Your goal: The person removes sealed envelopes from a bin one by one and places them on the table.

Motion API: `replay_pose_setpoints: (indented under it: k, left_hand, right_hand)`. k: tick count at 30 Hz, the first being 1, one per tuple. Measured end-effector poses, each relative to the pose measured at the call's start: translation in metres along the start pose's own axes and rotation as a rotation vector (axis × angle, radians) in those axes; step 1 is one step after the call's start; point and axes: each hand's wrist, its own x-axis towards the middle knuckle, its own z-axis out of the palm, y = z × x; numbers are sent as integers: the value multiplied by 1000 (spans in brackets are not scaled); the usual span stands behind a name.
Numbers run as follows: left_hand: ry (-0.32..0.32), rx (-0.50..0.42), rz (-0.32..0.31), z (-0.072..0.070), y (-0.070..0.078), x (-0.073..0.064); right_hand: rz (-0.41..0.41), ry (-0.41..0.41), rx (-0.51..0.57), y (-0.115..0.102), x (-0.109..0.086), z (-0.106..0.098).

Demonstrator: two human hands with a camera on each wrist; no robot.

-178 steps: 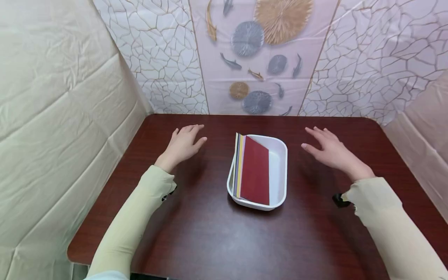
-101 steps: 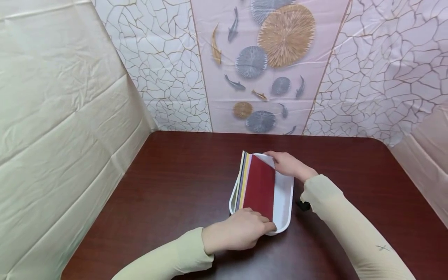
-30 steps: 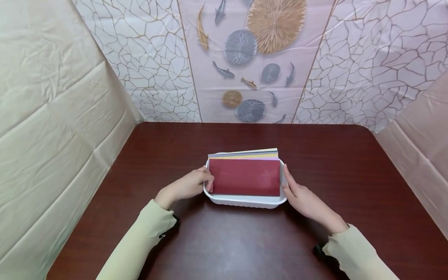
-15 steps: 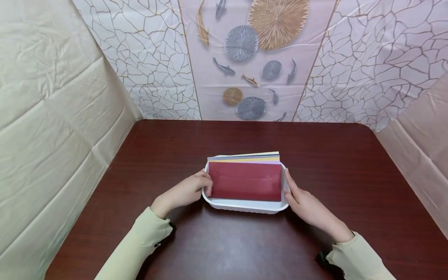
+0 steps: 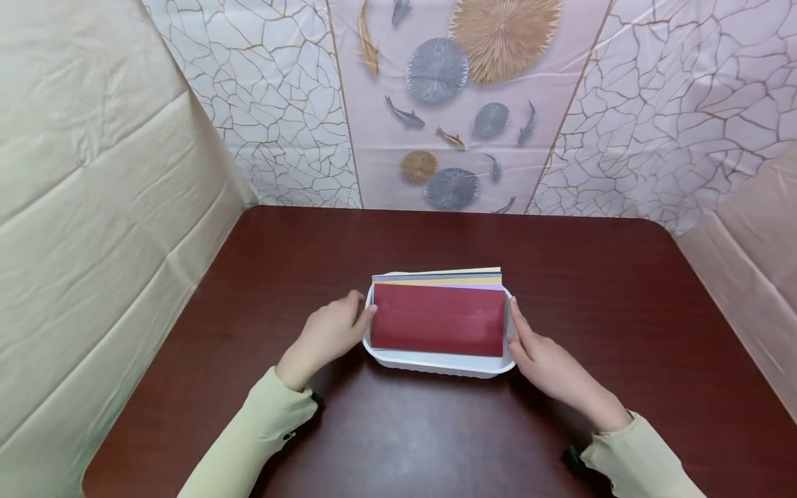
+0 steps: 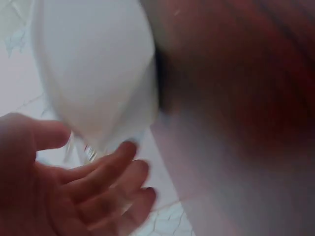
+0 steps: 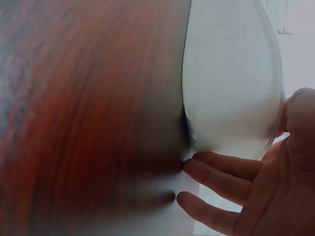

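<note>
A white tray (image 5: pixel 429 361) lies lengthwise across the middle of the table, holding a stack of coloured paper sheets. A dark red sheet (image 5: pixel 438 321) is in front; purple, yellow, grey and pale edges (image 5: pixel 454 275) show behind it. At the tray's left end is my left hand (image 5: pixel 326 335), its thumb by the rim. In the left wrist view its fingers (image 6: pixel 101 179) are loosely spread near the end wall. My right hand (image 5: pixel 554 370) holds the right end, thumb at the rim. The right wrist view shows its fingers (image 7: pixel 221 182) along the outside of the wall.
The dark red-brown table (image 5: pixel 398 436) extends on all sides of the tray. A patterned cloth (image 5: pixel 448 124) hangs behind its far edge. Cream fabric (image 5: pixel 106 207) stands along the left, and more fabric (image 5: pixel 747 256) along the right.
The tray and sheets have been turned from lengthwise-away to crosswise. My hands went from apart to the tray's ends. In the last half second, my left fingers have loosened from the left end.
</note>
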Motion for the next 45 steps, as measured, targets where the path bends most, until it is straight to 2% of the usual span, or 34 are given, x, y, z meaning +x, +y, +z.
replay_pose_setpoints:
  k: [2,4,8,16,21,28,30,34,40,45]
  left_hand:
    - [-92,41,-55,7,5,2]
    - [-140,64,-103,13,9,4]
    - [-152,81,-163,18,15,7]
    - [-161,126,-178,16,17,9]
    - [-145,167,-179,15,18,8]
    - [-149,195,-169,16,21,8]
    - [-147,196,-173,15,22,8]
    - [-143,192,-175,14,23,7]
    - [-138,187,-173,16,21,7]
    - [-141,182,-177,17,20,8]
  right_hand:
    - [2,-2,5,0,-1,1]
    - [-1,-1,5,1,-1,2]
    - [-7,6,2,1,2,0]
    - [-17,26,17,3,5,-4]
    - [-77,120,22,5,13,-9]
    - [-144,342,-4,-2,37,-24]
    - [-182,374,-17,-6,46,-28]
    - [-252,333,-60,-14,61,-32]
    - [-253,205,-130,-24,77,-28]
    - [-273,183,-190,-29,83,-25]
